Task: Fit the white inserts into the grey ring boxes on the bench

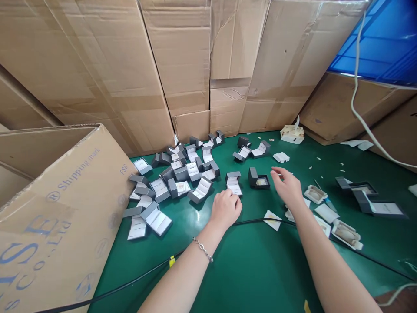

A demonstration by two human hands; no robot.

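- Head view: the left hand (pixel 226 208), fingers curled, is laid on an open grey box (pixel 233 182) with a white lining, on the green table (pixel 254 269).
- The right hand (pixel 287 186) is held spread and empty just beside another open grey box (pixel 258 178); a pale insert is seen inside it.
- A heap of open grey boxes (pixel 182 174) is seen to the left.
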